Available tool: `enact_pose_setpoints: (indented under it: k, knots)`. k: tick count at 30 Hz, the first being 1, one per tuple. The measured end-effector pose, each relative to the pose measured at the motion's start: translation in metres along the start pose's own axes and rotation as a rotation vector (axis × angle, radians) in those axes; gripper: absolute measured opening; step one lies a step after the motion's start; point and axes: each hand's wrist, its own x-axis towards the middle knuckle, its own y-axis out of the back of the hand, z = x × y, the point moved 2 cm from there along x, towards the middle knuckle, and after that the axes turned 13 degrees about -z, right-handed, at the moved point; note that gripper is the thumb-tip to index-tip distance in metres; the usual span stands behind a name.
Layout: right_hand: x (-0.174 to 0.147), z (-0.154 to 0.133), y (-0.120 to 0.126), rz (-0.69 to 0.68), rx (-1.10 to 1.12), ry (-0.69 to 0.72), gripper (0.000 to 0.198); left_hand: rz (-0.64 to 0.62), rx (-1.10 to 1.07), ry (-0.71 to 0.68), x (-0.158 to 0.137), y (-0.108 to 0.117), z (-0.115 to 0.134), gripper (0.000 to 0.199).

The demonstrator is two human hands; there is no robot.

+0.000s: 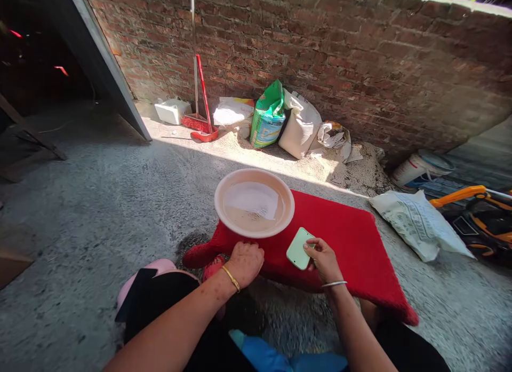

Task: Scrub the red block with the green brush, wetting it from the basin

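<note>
A flat, light green square plate or case with rounded corners (299,248) is pinched at its right edge by my right hand (321,257), thumb on top. It is tilted just above a red cloth cover (336,222) on a low table or bench. My left hand (247,262) is closed at the cloth's near edge, knuckles up. Its fingertips are hidden, so I cannot tell whether it holds anything. Beyond it, a pale pink basin (221,214) with clear water in it stands on the left end of the cloth.
Concrete floor (132,201) surrounds the covered table. Along the brick wall (340,57) stand a red broom (203,92), a red dustpan (205,135), a green sack (267,118), a white sack (300,126) and a bucket (420,169). At right lie a white bag (420,222) and an orange-black machine (484,222).
</note>
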Motion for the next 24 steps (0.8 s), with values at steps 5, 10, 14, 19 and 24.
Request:
enact_pose_setpoints:
  k: [5,10,14,19,24]
  knots:
    - [0.011,-0.008,-0.074,-0.078,0.018,-0.081,0.027,0.005,-0.008,0.05,-0.003,0.011,-0.008,0.028]
    - [0.019,-0.007,-0.053,-0.135,-0.083,-0.137,0.018,0.014,0.005,0.037,-0.001,0.012,-0.006,0.028]
    - [0.008,-0.004,0.017,-0.101,-0.086,-0.207,0.024,0.007,0.003,0.017,0.002,0.011,-0.004,0.024]
    - [-0.005,-0.009,0.047,-0.142,-0.041,-0.165,0.033,0.012,0.015,-0.018,0.008,0.01,0.0,0.024]
    - [0.008,-0.007,-0.011,-0.392,-0.071,-0.092,0.036,-0.038,0.064,0.002,0.02,0.009,0.004,0.026]
